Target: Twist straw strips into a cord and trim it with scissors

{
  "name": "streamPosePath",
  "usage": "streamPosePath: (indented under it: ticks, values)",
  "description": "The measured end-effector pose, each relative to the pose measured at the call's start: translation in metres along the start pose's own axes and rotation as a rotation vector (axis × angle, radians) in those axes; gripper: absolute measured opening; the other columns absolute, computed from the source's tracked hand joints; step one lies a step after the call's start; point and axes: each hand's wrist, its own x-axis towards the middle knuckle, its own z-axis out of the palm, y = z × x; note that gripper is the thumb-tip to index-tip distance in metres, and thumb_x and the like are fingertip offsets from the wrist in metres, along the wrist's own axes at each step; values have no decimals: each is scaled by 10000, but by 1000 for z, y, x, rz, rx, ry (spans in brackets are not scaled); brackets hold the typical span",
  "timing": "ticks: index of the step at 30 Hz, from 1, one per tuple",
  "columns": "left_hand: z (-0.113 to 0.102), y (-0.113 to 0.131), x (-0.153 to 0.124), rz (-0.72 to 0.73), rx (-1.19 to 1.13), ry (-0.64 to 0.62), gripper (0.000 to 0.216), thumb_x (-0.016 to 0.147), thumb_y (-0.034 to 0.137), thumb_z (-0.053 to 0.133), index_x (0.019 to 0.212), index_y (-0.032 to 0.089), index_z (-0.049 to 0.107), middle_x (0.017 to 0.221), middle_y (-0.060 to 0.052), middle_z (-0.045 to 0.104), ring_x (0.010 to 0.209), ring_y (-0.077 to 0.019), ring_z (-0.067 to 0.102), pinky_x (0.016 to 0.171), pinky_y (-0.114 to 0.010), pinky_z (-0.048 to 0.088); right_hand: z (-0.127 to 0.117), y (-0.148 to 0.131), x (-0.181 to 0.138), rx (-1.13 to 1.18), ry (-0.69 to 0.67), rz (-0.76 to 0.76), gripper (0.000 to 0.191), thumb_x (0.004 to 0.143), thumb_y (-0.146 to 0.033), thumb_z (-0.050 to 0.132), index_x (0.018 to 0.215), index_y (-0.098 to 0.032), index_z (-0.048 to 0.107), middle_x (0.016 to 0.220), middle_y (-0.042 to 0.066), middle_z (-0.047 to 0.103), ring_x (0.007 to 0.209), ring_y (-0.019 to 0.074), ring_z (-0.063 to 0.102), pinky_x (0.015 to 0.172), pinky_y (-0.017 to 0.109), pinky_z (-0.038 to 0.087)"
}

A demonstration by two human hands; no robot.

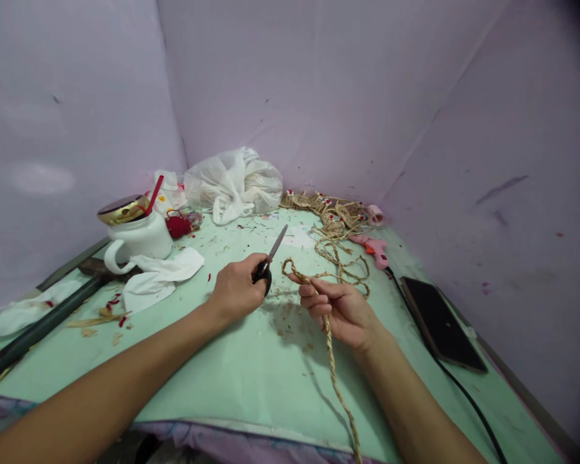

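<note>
My left hand (239,287) is closed around the black handles of a pair of scissors (277,243), whose blades point up and away over the table. In my right hand (341,309) a braided straw rope (332,361) is pinched between thumb and fingers. A small loop of the rope sticks out to the left of my fingertips, close to the scissors but apart from them. One length of rope hangs down toward the table's front edge. More rope (338,258) lies in loose curves behind my right hand.
Woven straw pieces (336,216) with red and white bits lie at the back, near a pink glue gun (374,250). A phone (442,322) and black cable are right. Left are a white mug (142,235), a hammer (43,325), tissues (162,277); a plastic bag (236,183) stands behind.
</note>
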Motion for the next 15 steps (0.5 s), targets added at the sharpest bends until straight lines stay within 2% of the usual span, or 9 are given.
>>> streamPosePath:
  ticks: [2,4,8,11,15]
  values:
    - [0,-1,1,2,11,0,332,697,253,485,1022,250,553,773,4,637,664,-145,553,612,-231,404,1,2,0,-31,-10,-2,356,592,-62,641,944,-45,589,651,0,548,495,15,469,488,78,435]
    - [0,-2,2,3,16,4,327,698,254,485,1018,248,551,786,0,641,678,-151,561,619,-236,407,3,6,1,-122,62,-43,352,566,-60,670,912,-64,604,674,8,590,509,29,521,553,124,481]
    - [-1,-2,1,9,102,12,329,697,242,474,1017,245,549,788,-7,651,692,-164,578,606,-239,398,6,14,8,-347,407,-319,242,524,-84,722,732,-110,601,594,27,638,480,105,588,528,230,516]
    - [-3,1,-1,114,246,-30,347,699,208,442,1028,255,543,815,-3,659,726,-172,592,611,-243,382,6,15,12,-377,539,-439,253,474,-74,745,657,-124,578,539,30,636,478,134,605,499,239,509]
    - [-5,3,-3,317,387,-145,382,696,184,427,1055,276,521,898,4,654,816,-181,594,625,-254,375,5,13,13,-378,556,-436,252,457,-68,745,632,-129,573,521,31,633,470,134,604,486,227,495]
